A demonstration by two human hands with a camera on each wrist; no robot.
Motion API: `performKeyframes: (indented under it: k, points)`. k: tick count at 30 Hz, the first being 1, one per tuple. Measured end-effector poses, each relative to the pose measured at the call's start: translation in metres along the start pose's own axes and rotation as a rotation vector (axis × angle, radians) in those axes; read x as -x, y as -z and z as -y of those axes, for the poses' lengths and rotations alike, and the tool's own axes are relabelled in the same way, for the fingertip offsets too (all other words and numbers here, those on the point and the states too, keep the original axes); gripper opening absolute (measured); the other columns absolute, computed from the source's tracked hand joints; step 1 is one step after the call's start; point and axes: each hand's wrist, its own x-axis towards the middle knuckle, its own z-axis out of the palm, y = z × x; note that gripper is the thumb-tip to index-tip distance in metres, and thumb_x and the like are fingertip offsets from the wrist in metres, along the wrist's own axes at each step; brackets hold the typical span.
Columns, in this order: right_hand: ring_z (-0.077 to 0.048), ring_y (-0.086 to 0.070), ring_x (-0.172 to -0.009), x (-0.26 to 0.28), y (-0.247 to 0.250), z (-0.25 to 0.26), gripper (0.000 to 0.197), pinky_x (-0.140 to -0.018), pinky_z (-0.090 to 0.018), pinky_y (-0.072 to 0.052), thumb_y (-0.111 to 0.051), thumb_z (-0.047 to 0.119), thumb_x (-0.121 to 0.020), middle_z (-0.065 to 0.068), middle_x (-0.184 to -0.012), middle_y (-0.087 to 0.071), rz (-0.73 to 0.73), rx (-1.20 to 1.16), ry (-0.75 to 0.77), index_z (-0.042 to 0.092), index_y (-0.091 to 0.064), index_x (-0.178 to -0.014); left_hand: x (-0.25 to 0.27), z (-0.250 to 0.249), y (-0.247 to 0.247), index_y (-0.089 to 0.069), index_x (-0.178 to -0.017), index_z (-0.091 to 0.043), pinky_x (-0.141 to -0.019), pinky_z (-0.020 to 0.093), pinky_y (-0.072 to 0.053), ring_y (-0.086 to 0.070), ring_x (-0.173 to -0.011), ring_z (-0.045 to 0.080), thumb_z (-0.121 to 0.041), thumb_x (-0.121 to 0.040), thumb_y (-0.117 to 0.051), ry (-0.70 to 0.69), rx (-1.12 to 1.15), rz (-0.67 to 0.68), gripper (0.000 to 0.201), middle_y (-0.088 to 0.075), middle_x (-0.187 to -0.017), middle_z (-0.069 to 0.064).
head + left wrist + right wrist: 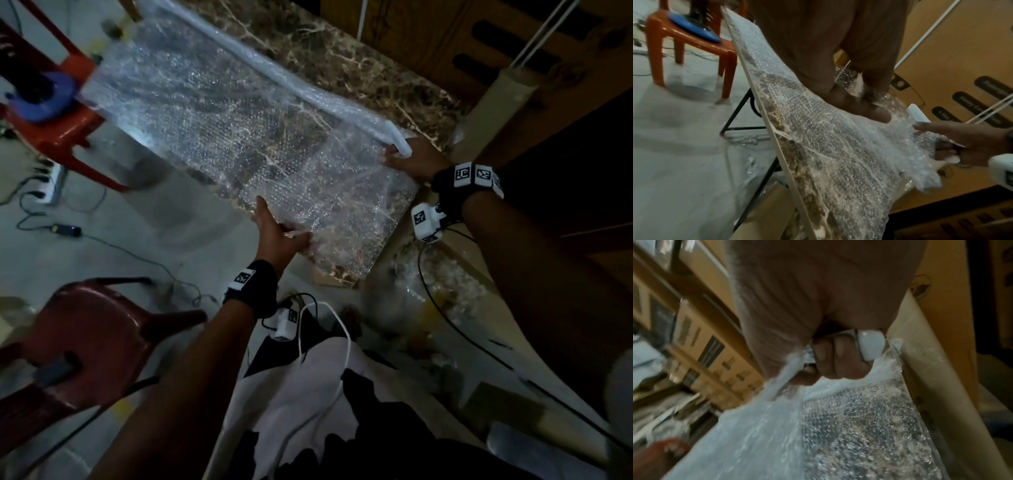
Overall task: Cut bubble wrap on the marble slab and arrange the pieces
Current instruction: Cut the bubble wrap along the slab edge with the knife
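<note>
A clear bubble wrap sheet [212,113] [838,146] [859,426] lies spread over the brown marble slab [325,44] [777,134]. Its far edge is rolled into a white tube [274,72]. My left hand [277,233] [859,104] pinches the wrap at the slab's near edge, with the thumb on top. My right hand [411,161] [966,142] [828,356] is at the sheet's right end by the roll. Its fingers pass through the loop of white-handled scissors [871,345]. The blades are hidden under the wrap.
A red stool [68,116] carrying a blue object [44,99] stands at the slab's far left. A darker red stool [92,335] is near my left arm. Cardboard boxes [445,34] line the right side. Cables [113,240] and wrap scraps [438,291] lie on the floor.
</note>
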Motion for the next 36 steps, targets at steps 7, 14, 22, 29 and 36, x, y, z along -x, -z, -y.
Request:
performKeyframes:
  k: [7, 14, 22, 29, 36]
  points:
    - [-0.026, -0.061, -0.106, -0.024, -0.009, -0.015, 0.024, -0.080, -0.025, -0.036, -0.072, 0.017, -0.092, -0.010, -0.116, -0.067, -0.056, 0.185, -0.027, 0.008, -0.072, -0.114, 0.002, 0.012, -0.036, 0.015, -0.158, -0.009, -0.106, 0.036, -0.048, -0.025, -0.150, 0.026, -0.007, -0.075, -0.089, -0.148, -0.274, -0.013, 0.134, 0.014, -0.168, 0.007]
    - [-0.030, -0.063, -0.086, -0.028, -0.014, -0.059, 0.021, -0.067, -0.032, -0.039, -0.061, 0.034, -0.095, -0.009, -0.100, -0.069, -0.118, 0.266, 0.047, 0.020, -0.066, -0.111, 0.011, 0.017, -0.069, 0.013, -0.160, -0.008, -0.125, 0.048, -0.024, 0.004, -0.157, 0.024, -0.018, -0.071, -0.093, -0.077, -0.241, -0.166, 0.140, 0.016, -0.169, 0.005]
    - [-0.035, -0.061, -0.095, -0.035, -0.020, -0.105, 0.024, -0.069, -0.036, -0.045, -0.054, 0.033, -0.102, -0.014, -0.110, -0.063, -0.232, 0.387, 0.169, 0.019, -0.059, -0.121, 0.003, 0.040, -0.116, 0.011, -0.161, -0.006, -0.128, 0.043, -0.014, 0.009, -0.157, 0.021, -0.021, -0.070, -0.094, -0.113, -0.294, -0.366, 0.140, 0.020, -0.167, 0.001]
    - [-0.040, -0.066, -0.093, -0.042, -0.029, -0.111, 0.030, -0.071, -0.048, -0.054, -0.063, 0.032, -0.098, -0.010, -0.116, -0.065, -0.212, 0.501, 0.144, 0.019, -0.050, -0.122, 0.002, 0.058, -0.135, 0.006, -0.157, 0.007, -0.124, 0.022, 0.008, 0.012, -0.155, 0.030, -0.026, -0.064, -0.097, -0.026, -0.436, -0.375, 0.142, 0.013, -0.166, 0.025]
    - [-0.043, -0.062, -0.091, -0.041, -0.012, -0.134, 0.022, -0.070, -0.055, -0.055, -0.059, 0.021, -0.096, -0.016, -0.115, -0.053, -0.106, 0.646, 0.254, 0.015, -0.053, -0.116, 0.007, 0.054, -0.119, -0.002, -0.159, 0.006, -0.128, 0.036, -0.005, 0.009, -0.156, 0.035, -0.031, -0.067, -0.095, -0.050, -0.515, -0.306, 0.136, 0.014, -0.166, 0.024]
